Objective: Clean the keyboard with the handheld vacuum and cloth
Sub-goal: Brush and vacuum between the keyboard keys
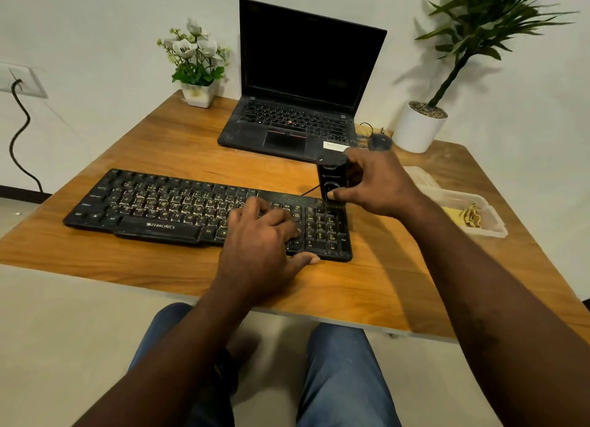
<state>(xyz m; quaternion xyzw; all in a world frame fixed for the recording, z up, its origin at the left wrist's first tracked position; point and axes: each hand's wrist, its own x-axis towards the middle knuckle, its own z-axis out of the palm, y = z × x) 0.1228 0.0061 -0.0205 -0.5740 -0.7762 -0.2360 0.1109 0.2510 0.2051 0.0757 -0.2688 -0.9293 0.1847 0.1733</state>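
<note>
Wooden table (159,260) is topped by a black Zebronics keyboard (159,206), long axis laid left-right. Left hand (265,235) is rested on its right-centre keys, fingers relaxed, thumb at the near edge, nothing grasped. Black handheld vacuum (330,177) is clasped from its right side by the right hand (380,184), thumb on its front face. It is held upright, long axis vertical, nozzle pointed down onto the keyboard's far right corner. Plastic container (488,231) is set right; laptop (300,84) behind.
</note>
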